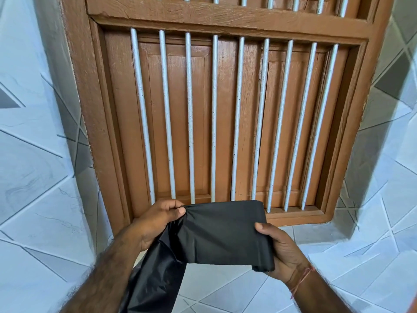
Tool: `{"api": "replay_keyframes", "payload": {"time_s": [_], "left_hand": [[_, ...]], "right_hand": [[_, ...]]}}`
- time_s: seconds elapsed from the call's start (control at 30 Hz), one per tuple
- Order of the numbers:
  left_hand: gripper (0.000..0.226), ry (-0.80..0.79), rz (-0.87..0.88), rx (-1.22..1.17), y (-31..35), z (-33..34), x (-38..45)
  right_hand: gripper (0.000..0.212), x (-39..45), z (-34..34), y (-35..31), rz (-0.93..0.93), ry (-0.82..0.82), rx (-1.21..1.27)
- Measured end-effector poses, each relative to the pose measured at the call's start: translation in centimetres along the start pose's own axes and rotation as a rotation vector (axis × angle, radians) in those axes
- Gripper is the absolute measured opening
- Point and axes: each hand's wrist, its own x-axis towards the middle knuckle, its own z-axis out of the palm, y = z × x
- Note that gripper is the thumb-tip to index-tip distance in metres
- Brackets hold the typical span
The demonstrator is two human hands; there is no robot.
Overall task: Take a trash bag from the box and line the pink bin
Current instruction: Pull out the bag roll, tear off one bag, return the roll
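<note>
Both hands held one black trash bag (216, 231) up in front of the person's chest, so the bag was not in the bin yet. Most of it was folded flat into a wide strip, and that strip was stretched sideways between the two hands. One loose end hung down past the left forearm, toward the bottom of the picture.

The left hand (158, 220) pinched the top left corner of the bag, with the thumb pressed on the bunched plastic. I think it held just that thin bit so it could pull a layer away from the rest. The right hand (279, 254) gripped the folded right end, with the thumb on top and the fingers curled under. That firm hold likely kept the thick part from slipping while the other side was pulled open. A thin red thread (302, 279) was tied round the right wrist.

Behind the bag was a brown wooden window frame (225, 12) with closed shutters and a row of white bars (214, 118). Pale tiles with grey lines (38, 168) covered the wall on both sides and the ledge below. No pink bin and no box could be seen here, so lining the bin was yet to be done.
</note>
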Motion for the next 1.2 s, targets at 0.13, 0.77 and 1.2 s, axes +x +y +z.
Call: {"api": "replay_keyframes", "payload": {"time_s": [0.13,0.77,1.2], "left_hand": [[0.019,0.028,0.012,0.19,-0.2,-1.4,-0.3],[0.019,-0.171,0.154,0.028,0.3,7.0,-0.6],[0.015,-0.121,0.173,0.17,1.2,2.8,-0.1]], "right_hand": [[0.07,-0.1,0.5,-0.5,-0.002,-0.043,-0.097],[0.044,0.1,4.1,-1.9,0.043,-0.031,-0.405],[0.065,-0.4,2.7,-1.6,0.036,0.07,-0.343]]}}
